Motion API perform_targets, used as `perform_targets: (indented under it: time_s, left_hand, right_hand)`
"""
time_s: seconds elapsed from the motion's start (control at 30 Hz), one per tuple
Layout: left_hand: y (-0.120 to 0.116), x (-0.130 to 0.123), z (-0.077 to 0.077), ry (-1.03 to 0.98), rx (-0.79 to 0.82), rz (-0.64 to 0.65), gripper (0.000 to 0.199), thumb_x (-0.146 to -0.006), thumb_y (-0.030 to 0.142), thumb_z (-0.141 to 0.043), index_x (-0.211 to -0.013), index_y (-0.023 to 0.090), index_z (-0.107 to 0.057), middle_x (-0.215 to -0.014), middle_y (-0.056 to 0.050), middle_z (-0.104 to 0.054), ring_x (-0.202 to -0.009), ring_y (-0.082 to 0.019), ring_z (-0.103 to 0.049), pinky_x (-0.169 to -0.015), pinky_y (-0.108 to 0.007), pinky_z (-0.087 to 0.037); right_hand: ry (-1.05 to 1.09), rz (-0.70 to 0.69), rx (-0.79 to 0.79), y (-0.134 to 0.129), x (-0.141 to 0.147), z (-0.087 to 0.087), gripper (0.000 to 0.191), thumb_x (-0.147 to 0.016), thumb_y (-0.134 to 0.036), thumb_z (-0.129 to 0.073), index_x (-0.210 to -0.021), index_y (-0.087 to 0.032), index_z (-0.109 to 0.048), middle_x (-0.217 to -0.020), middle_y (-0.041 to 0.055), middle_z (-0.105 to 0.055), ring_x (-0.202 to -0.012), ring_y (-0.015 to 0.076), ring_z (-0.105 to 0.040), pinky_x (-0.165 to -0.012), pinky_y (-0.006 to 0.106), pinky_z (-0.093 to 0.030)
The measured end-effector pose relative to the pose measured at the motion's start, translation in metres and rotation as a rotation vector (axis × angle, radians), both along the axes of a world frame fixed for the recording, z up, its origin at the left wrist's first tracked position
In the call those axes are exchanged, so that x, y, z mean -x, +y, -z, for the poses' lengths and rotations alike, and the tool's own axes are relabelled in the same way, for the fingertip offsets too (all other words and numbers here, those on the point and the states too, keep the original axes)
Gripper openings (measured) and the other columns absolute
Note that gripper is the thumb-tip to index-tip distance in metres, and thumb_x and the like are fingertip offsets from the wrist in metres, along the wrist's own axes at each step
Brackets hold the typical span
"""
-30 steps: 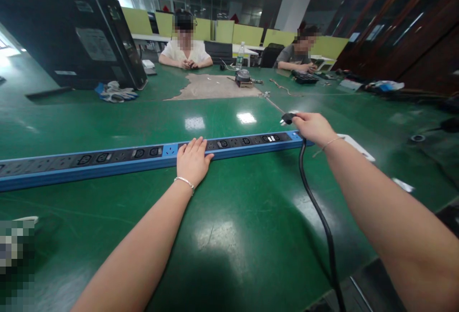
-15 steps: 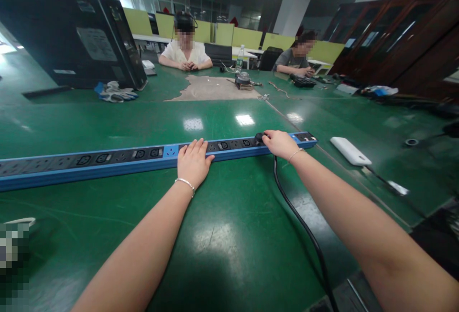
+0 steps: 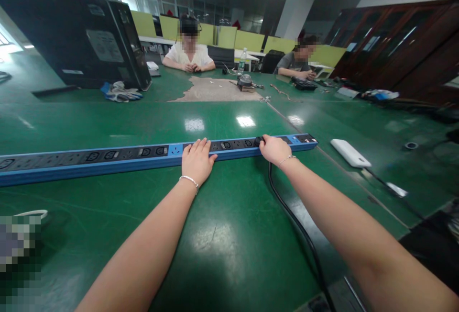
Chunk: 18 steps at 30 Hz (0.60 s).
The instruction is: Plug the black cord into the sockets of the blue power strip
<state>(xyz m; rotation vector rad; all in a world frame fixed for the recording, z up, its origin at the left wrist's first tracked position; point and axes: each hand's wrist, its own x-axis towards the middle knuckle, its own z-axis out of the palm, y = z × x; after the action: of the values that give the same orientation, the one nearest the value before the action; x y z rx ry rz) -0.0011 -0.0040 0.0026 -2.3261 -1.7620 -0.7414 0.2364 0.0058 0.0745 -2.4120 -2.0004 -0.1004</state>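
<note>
A long blue power strip (image 3: 158, 159) with black socket faces stretches across the green table, running out past the left side of the view. My left hand (image 3: 198, 161) lies on it just right of a blue socket, palm down with the fingers extended. Toward the strip's right end, my right hand (image 3: 275, 149) grips a black plug (image 3: 258, 141) at the sockets. How deep the plug sits cannot be made out behind my fingers. From under that hand a black cable (image 3: 292, 214) hangs down the near side and runs to the bottom edge.
A white power bank-like box (image 3: 350, 153) with a cable lies to the right. At the back left stand a black computer case (image 3: 79, 44) and work gloves (image 3: 121, 92). Two people sit across the table, near a plastic bottle (image 3: 243, 59) and a cardboard sheet (image 3: 211, 90).
My right hand has turned slightly and shifted a little left on the plug, and the cable has swung left with it. My left hand stays on the strip; the view has moved slightly.
</note>
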Motion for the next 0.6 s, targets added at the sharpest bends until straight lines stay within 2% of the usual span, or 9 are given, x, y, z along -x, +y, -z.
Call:
perform_targets:
  time_s: [0.1, 0.2, 0.3, 0.47, 0.6]
  left_hand:
    - [0.000, 0.000, -0.001, -0.004, 0.000, 0.001, 0.047, -0.089, 0.040, -0.040, -0.131, 0.018, -0.049, -0.139, -0.009, -0.049, -0.130, -0.024, -0.041, -0.107, -0.042, -0.027]
    - [0.000, 0.001, -0.001, -0.008, -0.002, 0.010, 0.047, -0.089, 0.040, -0.041, -0.130, 0.019, -0.049, -0.139, -0.008, -0.050, -0.130, -0.024, -0.041, -0.107, -0.041, -0.027]
    - [0.000, 0.001, -0.001, -0.016, -0.004, 0.011, 0.048, -0.089, 0.040, -0.041, -0.130, 0.017, -0.049, -0.139, -0.009, -0.050, -0.130, -0.024, -0.041, -0.106, -0.042, -0.027]
    - [-0.001, -0.001, -0.001, -0.050, 0.002, 0.011, 0.050, -0.089, 0.039, -0.041, -0.133, 0.016, -0.045, -0.138, -0.011, -0.050, -0.131, -0.024, -0.040, -0.107, -0.042, -0.027]
    - [-0.001, -0.001, -0.002, -0.069, 0.000, -0.003, 0.057, -0.087, 0.038, -0.046, -0.136, 0.009, -0.038, -0.134, -0.016, -0.053, -0.129, -0.024, -0.043, -0.106, -0.039, -0.028]
  right_hand:
    - [0.033, -0.007, -0.022, 0.000, -0.003, -0.014, 0.035, -0.089, -0.030, -0.036, -0.102, -0.016, -0.065, -0.100, 0.0148, -0.069, -0.096, 0.0245, -0.064, -0.081, 0.030, -0.045]
    - [0.082, -0.025, -0.183, -0.002, -0.007, -0.034, 0.037, -0.089, -0.030, -0.033, -0.102, -0.018, -0.066, -0.102, 0.0125, -0.069, -0.095, 0.0238, -0.064, -0.079, 0.028, -0.044]
    - [0.175, -0.130, -0.213, 0.000, -0.002, -0.043, 0.037, -0.089, -0.032, -0.035, -0.104, -0.018, -0.067, -0.102, 0.0092, -0.070, -0.094, 0.0213, -0.063, -0.076, 0.024, -0.044]
    - [0.296, -0.220, -0.056, 0.010, 0.024, -0.027, 0.035, -0.089, -0.030, -0.040, -0.107, -0.017, -0.067, -0.103, 0.0075, -0.070, -0.095, 0.0185, -0.063, -0.077, 0.022, -0.043]
    - [0.362, -0.272, -0.038, 0.011, 0.056, -0.012, 0.038, -0.088, -0.029, -0.042, -0.118, -0.015, -0.061, -0.114, 0.0085, -0.066, -0.102, 0.0180, -0.061, -0.085, 0.022, -0.043]
